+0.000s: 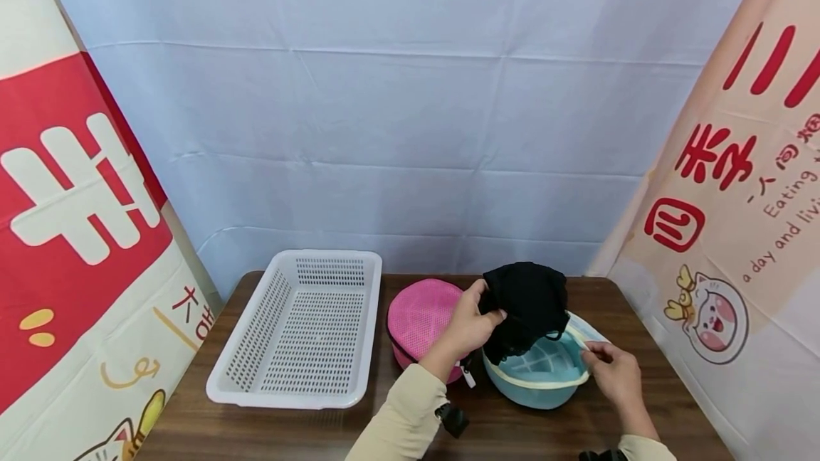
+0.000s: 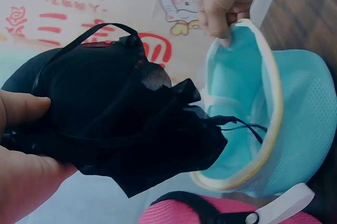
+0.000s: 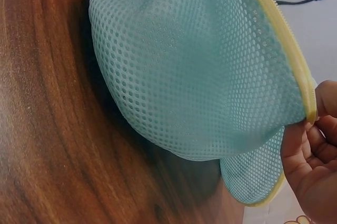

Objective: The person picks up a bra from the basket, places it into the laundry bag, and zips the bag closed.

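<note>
One black garment (image 1: 527, 302) gripped by my left hand (image 1: 470, 324); right hand (image 1: 615, 370) pinches blue bag (image 1: 537, 395) below, seemingly steadying it

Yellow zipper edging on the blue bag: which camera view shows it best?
The right wrist view: the yellow zipper edging is close enough for its teeth to show, and the right hand pinches it. The left wrist view shows it looping round the mouth of the blue bag; the head view, only a thin pale band.
</note>
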`<move>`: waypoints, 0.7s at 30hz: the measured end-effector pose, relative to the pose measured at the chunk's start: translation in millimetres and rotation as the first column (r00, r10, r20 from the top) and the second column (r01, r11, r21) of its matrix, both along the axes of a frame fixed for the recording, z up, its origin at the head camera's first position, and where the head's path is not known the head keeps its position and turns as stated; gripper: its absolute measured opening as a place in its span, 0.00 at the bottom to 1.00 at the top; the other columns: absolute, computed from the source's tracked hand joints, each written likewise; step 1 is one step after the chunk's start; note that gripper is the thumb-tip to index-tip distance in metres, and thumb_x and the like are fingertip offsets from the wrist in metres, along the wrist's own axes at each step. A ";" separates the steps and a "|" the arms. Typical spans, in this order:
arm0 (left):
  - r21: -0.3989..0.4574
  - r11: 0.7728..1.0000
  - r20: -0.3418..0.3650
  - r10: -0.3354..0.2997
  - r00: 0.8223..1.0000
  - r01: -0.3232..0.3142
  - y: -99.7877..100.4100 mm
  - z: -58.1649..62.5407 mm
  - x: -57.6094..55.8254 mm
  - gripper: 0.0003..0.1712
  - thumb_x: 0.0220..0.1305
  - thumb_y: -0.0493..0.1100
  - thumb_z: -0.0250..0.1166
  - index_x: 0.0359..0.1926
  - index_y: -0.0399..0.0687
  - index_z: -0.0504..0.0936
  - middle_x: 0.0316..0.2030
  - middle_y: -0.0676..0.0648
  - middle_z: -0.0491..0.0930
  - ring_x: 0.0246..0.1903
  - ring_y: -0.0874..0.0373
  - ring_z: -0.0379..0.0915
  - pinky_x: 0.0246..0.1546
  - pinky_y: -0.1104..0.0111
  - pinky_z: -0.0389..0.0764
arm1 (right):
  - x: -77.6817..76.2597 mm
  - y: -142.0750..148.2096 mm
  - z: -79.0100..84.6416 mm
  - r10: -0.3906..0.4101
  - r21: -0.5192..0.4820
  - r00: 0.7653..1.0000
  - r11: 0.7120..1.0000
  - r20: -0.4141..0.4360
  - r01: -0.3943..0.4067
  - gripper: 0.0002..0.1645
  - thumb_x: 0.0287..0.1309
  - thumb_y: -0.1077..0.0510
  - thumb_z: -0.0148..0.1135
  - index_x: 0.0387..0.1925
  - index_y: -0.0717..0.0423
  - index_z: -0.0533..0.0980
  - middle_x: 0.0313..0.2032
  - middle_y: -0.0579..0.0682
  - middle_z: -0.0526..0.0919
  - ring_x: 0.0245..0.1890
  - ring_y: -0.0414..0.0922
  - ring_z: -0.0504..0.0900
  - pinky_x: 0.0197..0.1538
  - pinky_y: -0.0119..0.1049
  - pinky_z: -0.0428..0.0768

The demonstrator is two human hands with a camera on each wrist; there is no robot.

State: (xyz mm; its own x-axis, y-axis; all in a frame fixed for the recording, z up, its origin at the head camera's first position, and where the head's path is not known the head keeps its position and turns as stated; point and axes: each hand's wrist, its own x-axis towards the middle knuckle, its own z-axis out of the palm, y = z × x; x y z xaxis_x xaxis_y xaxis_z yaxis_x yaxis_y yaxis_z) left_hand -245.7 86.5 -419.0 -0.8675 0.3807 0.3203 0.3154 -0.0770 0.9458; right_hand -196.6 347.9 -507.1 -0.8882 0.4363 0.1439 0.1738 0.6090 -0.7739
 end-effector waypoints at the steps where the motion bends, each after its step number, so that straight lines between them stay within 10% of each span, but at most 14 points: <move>1: 0.003 1.000 0.006 -0.003 1.000 0.003 2.2 -1.5 -0.3 0.18 0.57 0.27 0.59 0.50 0.39 0.72 0.44 0.50 0.75 0.45 0.61 0.70 0.47 0.69 0.71 | -0.1 -0.1 0.2 0.000 0.004 1.000 1.000 -0.004 0.000 0.13 0.52 0.64 0.61 0.38 0.69 0.79 0.31 0.55 0.80 0.28 0.42 0.72 0.26 0.28 0.71; 13: -0.094 0.996 0.081 0.015 0.997 -0.007 21.8 -17.1 -1.3 0.21 0.60 0.28 0.57 0.54 0.41 0.67 0.51 0.48 0.71 0.52 0.59 0.65 0.52 0.67 0.67 | 0.6 1.0 1.2 0.015 0.008 1.000 1.000 -0.016 -0.014 0.12 0.53 0.64 0.61 0.37 0.71 0.79 0.29 0.55 0.80 0.26 0.40 0.72 0.25 0.28 0.71; 21: -0.299 0.952 0.008 0.069 0.998 -0.064 30.1 -29.6 -0.2 0.16 0.59 0.30 0.58 0.49 0.43 0.70 0.43 0.47 0.76 0.37 0.62 0.67 0.38 0.72 0.69 | 1.3 0.8 -0.3 0.020 0.009 1.000 1.000 -0.003 -0.020 0.12 0.53 0.64 0.61 0.37 0.70 0.79 0.30 0.55 0.80 0.27 0.42 0.72 0.26 0.29 0.71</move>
State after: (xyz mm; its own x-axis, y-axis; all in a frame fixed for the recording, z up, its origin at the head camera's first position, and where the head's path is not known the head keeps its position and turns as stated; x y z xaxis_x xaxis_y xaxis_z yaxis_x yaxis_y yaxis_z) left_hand -246.0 116.6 -448.7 -0.8986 0.3977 0.1852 0.2931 0.2301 0.9280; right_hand -195.3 348.7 -507.4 -0.8962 0.4175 0.1499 0.1597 0.6188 -0.7691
